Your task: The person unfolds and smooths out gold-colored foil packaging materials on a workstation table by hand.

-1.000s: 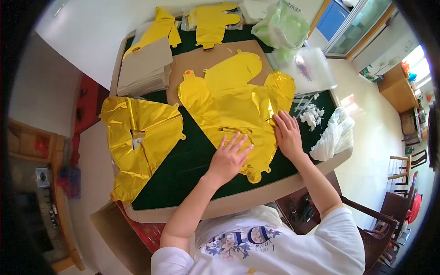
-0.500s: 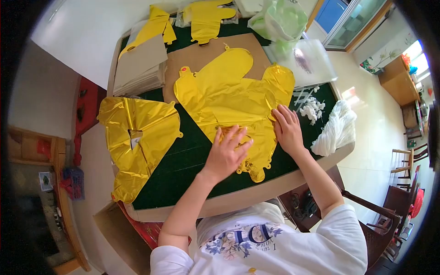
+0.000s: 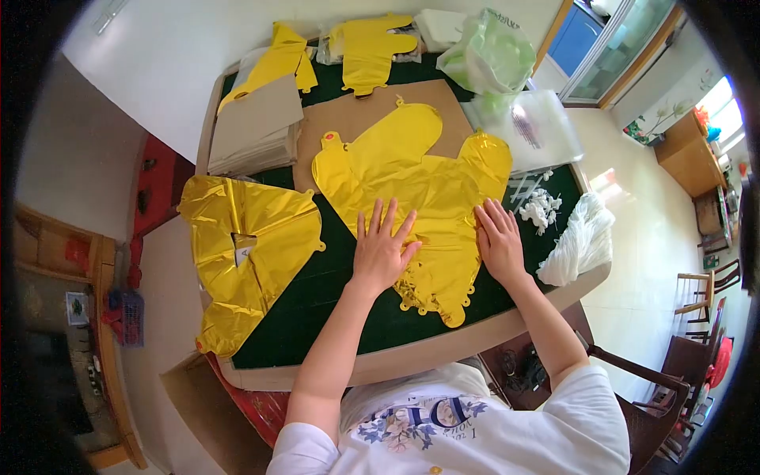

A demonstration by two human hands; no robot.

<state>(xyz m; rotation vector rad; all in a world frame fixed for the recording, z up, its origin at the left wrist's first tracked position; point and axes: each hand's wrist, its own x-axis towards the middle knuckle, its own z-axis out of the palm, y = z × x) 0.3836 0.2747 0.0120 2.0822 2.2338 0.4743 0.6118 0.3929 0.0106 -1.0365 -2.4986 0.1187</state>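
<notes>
A flat gold foil balloon (image 3: 427, 190) lies spread in front of me, partly over a brown cardboard sheet (image 3: 324, 119) and partly on the green table top. My left hand (image 3: 380, 249) rests flat on its left edge, fingers spread. On its right edge lies my right hand (image 3: 499, 237), fingers stretched out. The balloon's lower end, with small tabs, is crinkled between my hands. Another gold foil balloon (image 3: 253, 277) lies to the left, creased, with a small white piece marked with a letter (image 3: 244, 252) showing through a gap in it.
A stack of grey-brown card (image 3: 257, 131) stands at the back left, near more gold foil pieces (image 3: 368, 55). Clear plastic sleeves (image 3: 546, 127), a green-white plastic bag (image 3: 491, 55), white ribbon bundles (image 3: 541, 210) and a white string hank (image 3: 578, 241) lie along the right side.
My left hand has moved from the lower middle of the balloon to its left edge and flattened. The crinkled lower end is more spread out. The view has shifted slightly.
</notes>
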